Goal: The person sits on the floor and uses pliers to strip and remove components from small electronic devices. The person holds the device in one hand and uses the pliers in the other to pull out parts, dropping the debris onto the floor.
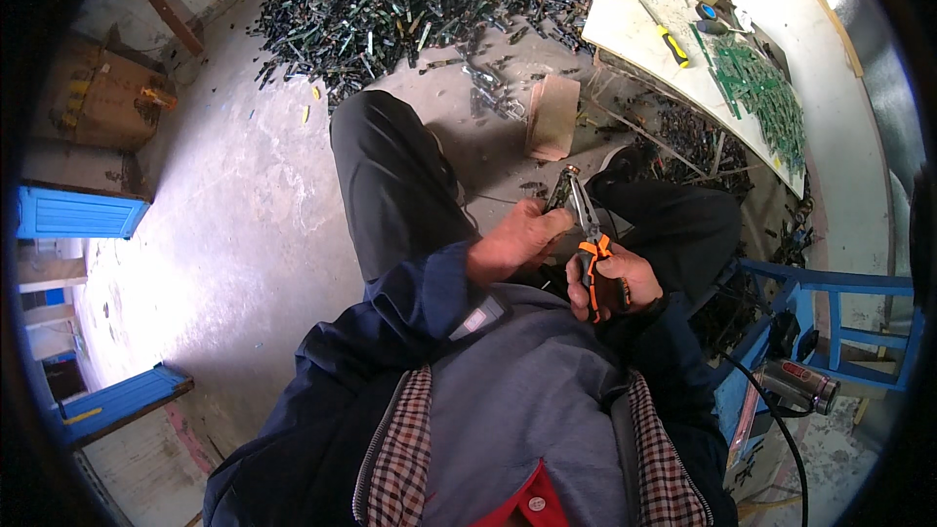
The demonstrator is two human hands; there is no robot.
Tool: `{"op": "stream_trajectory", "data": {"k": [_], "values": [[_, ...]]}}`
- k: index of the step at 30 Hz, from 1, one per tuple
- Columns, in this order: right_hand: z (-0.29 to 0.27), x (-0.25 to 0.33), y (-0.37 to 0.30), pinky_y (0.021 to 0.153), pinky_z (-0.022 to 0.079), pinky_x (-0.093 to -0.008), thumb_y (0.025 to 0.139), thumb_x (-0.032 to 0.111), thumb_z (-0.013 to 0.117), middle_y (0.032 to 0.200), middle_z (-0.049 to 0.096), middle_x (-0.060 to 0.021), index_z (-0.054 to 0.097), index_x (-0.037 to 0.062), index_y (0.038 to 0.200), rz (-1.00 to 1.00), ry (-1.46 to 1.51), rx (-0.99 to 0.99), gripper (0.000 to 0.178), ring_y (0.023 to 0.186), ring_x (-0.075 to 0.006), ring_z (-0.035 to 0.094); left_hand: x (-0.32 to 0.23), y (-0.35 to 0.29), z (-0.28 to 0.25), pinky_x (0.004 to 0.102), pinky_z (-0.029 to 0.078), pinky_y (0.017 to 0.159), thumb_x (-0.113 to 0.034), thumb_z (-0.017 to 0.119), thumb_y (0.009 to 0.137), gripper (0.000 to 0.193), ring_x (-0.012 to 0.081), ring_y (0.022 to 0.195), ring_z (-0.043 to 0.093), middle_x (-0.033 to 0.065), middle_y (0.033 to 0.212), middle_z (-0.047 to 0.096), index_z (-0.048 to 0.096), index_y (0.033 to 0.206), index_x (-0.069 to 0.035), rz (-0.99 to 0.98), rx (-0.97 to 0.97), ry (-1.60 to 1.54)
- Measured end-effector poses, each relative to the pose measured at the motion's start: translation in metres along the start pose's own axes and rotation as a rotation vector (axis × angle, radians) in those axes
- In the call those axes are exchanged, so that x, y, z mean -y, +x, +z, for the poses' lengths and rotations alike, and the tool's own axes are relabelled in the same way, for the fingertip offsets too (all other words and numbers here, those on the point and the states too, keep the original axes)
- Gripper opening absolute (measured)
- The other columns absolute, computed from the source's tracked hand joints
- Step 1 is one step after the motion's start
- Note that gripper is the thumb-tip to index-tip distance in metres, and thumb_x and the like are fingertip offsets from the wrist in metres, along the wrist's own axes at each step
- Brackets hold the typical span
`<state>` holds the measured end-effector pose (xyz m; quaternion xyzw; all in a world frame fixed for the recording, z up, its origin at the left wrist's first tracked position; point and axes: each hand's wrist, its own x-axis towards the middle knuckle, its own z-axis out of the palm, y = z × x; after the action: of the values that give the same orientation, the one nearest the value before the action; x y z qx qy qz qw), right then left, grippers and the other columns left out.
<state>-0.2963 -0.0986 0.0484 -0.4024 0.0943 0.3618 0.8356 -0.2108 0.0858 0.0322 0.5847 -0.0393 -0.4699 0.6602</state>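
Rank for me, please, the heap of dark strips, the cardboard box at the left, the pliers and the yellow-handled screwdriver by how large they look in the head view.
1. Heap of dark strips
2. Cardboard box
3. Pliers
4. Yellow-handled screwdriver

The pliers are nearer the camera, so true sizes of the last two are unsure.

- Prob. a small wkshp
- big pile (390, 10) of small elec. parts on bare conc. floor (234, 195)
- tbl (625, 15) w/ screwdriver (673, 47) & green PCBs (766, 98)
- pliers (590, 246) too

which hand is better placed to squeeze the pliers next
Probably the right hand: it grips the pliers by their orange-and-black handles, while the left hand is busy holding a dark piece beside their metal end.
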Motion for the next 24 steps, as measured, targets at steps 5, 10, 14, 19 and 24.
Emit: {"op": "stream_trajectory", "data": {"k": [5, 10, 14, 19, 24], "values": [[-0.005, -0.012, 0.005, 0.043, 0.044, -0.0246, 0.081, 0.038, 0.059, 0.077, 0.064, -0.0132, 0.056, -0.0026, 0.101, -0.029, 0.099, 0.037, 0.045, 0.062, -0.0226, 0.063, -0.001, 0.0, -0.001, 0.03, 0.025, 0.042, -0.026, 0.047, 0.088, 0.034, 0.0097, 0.045, 0.034, 0.0003, 0.05, 0.04, 0.05, 0.061, -0.005, 0.077, 0.024, 0.046], [0.007, -0.015, 0.007, 0.044, 0.045, -0.0263, 0.085, 0.037, 0.056, 0.079, 0.064, -0.0153, 0.054, -0.0029, 0.104, -0.046, 0.193, 0.012, 0.045, 0.066, -0.0283, 0.065, 0.0, 0.002, 0.0, 0.029, 0.028, 0.042, -0.024, 0.046, 0.089, 0.03, 0.0098, 0.047, 0.045, 0.004, 0.053, 0.051, 0.055, 0.068, -0.004, 0.054, 0.022, -0.001], [0.017, -0.014, 0.007, 0.044, 0.046, -0.0274, 0.088, 0.037, 0.054, 0.079, 0.064, -0.0163, 0.053, -0.0026, 0.105, -0.039, 0.249, -0.008, 0.043, 0.068, -0.0305, 0.066, 0.013, 0.009, -0.008, 0.031, 0.034, 0.043, -0.021, 0.046, 0.091, 0.028, 0.0124, 0.05, 0.054, 0.0063, 0.057, 0.057, 0.058, 0.075, -0.002, 0.224, 0.039, 0.145], [0.026, -0.011, 0.005, 0.043, 0.044, -0.0299, 0.089, 0.036, 0.05, 0.074, 0.06, -0.0152, 0.054, -0.0016, 0.101, -0.042, 0.278, -0.066, 0.04, 0.059, -0.0292, 0.061, 0.016, 0.014, -0.008, 0.0311, 0.038, 0.047, -0.018, 0.045, 0.091, 0.027, 0.0123, 0.054, 0.054, 0.004, 0.06, 0.058, 0.061, 0.081, 0.001, 0.526, -0.06, 0.398], [0.03, -0.011, 0.005, 0.042, 0.04, -0.0309, 0.089, 0.035, 0.048, 0.069, 0.056, -0.0135, 0.053, -0.0007, 0.097, -0.059, 0.274, -0.119, 0.037, 0.051, -0.0261, 0.053, 0.006, 0.008, 0.001, 0.0305, 0.038, 0.049, -0.019, 0.048, 0.089, 0.026, 0.009, 0.057, 0.048, 0.0024, 0.06, 0.053, 0.06, 0.079, 0.002, 0.396, -0.093, 0.17]]}}
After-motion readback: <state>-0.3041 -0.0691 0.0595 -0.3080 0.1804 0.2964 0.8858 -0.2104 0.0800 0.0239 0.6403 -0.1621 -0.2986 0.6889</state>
